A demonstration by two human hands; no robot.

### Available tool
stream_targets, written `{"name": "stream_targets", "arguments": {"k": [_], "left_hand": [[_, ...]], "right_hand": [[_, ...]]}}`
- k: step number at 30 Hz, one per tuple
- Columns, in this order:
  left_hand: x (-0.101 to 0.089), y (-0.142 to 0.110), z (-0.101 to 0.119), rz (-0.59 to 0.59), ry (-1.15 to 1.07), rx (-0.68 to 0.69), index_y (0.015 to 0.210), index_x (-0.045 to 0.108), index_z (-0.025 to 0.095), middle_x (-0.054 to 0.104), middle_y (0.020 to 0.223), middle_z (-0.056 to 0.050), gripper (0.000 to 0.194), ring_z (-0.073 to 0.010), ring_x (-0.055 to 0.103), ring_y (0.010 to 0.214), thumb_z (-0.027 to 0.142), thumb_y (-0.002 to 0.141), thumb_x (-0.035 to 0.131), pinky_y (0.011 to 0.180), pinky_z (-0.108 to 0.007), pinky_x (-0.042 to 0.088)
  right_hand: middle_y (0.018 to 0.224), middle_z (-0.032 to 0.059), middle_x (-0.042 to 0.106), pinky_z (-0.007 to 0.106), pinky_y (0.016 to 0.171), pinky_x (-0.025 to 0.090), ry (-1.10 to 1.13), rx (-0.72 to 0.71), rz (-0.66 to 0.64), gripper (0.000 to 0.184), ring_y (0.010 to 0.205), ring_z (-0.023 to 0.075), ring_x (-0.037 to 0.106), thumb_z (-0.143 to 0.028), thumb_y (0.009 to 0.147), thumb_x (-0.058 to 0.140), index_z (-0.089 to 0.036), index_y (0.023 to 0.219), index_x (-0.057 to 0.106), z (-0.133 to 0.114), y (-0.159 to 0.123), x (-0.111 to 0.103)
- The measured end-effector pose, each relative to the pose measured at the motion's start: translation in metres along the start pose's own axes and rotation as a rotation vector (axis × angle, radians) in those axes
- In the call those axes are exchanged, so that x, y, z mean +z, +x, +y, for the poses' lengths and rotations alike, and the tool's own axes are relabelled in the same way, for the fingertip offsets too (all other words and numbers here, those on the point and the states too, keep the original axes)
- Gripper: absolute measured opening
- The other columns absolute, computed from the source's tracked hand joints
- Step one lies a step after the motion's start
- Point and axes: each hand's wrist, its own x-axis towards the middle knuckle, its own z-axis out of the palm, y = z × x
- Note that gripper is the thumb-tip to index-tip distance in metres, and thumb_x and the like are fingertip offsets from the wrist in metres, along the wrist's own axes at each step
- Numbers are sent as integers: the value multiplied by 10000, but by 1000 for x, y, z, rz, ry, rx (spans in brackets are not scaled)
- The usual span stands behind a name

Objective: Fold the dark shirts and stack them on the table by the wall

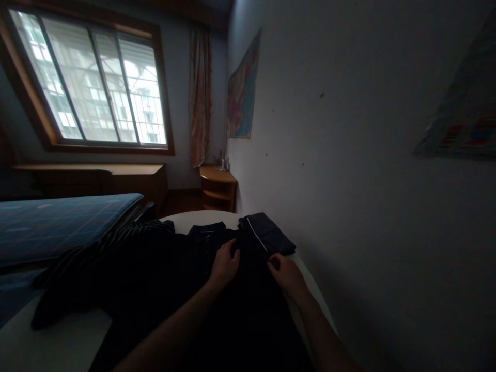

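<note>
A black collared shirt lies spread over a pale round table, its collar toward the far edge. My left hand rests on the upper part of the shirt, near the collar, with thumb and fingers apart. Over at the shirt's right edge, the fingers of my right hand are pinched together on the dark cloth. Just beyond that hand sits a folded dark garment with a white stripe. Dim light hides most folds of the black cloth.
Striped dark cloth lies at the table's left. Further left is a bed with a blue plaid mattress. A white wall runs close along the right side. A wooden corner shelf stands beyond the table, near a curtain.
</note>
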Motion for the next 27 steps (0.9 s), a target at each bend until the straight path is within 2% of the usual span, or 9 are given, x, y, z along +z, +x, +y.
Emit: {"name": "stream_targets", "arguments": {"k": [5, 8, 11, 15, 19, 23, 27], "left_hand": [[9, 49, 6, -150, -93, 37, 1301, 597, 139, 675, 1262, -108, 409, -219, 637, 1146, 160, 902, 507, 1018, -327, 463], [17, 64, 7, -228, -127, 24, 1205, 667, 144, 749, 1097, -77, 361, -216, 707, 976, 136, 862, 555, 926, -333, 530], [21, 71, 7, -226, -143, 29, 1120, 711, 149, 769, 1017, -60, 322, -230, 712, 967, 124, 820, 598, 956, -368, 523], [17, 78, 8, -141, -154, 73, 1112, 716, 158, 746, 1117, -67, 376, -247, 658, 1119, 69, 762, 612, 1064, -400, 450], [12, 82, 7, -87, -145, 119, 1270, 627, 139, 705, 1207, -104, 500, -253, 651, 1129, 47, 784, 553, 1064, -437, 452], [17, 79, 1, -178, -105, 164, 1426, 474, 137, 666, 1273, -116, 704, -242, 651, 1129, 8, 735, 528, 1041, -429, 479], [23, 67, -2, -275, -10, 235, 1498, 357, 134, 483, 1477, -147, 904, -254, 512, 1314, -25, 634, 571, 1127, -407, 385]], "right_hand": [[992, 77, 751, 278, 775, 455, 16, -33, -66, 226, 918, 218, 691, -346, 877, 598, -191, 1006, 702, -7, -6, 2], [1038, 92, 745, 288, 812, 448, 33, -71, -112, 257, 964, 233, 684, -363, 866, 618, -188, 1031, 708, -11, -10, 0], [1028, 75, 741, 285, 787, 437, 41, -103, -143, 206, 956, 234, 678, -329, 835, 654, -204, 993, 696, -16, -14, -2], [970, 52, 736, 277, 744, 427, 67, -92, -129, 189, 895, 221, 675, -316, 826, 667, -215, 986, 656, -20, -15, -5], [916, 61, 729, 268, 703, 418, 114, -62, -62, 281, 829, 200, 674, -454, 952, 500, -207, 964, 633, -21, -14, -6], [886, 72, 729, 271, 674, 386, 16, 27, -34, 315, 818, 201, 674, -441, 986, 426, -206, 916, 623, -16, -11, -5], [897, 76, 731, 272, 650, 363, -78, 94, -50, 253, 828, 206, 670, -403, 963, 475, -205, 916, 625, -12, -11, -3]]}}
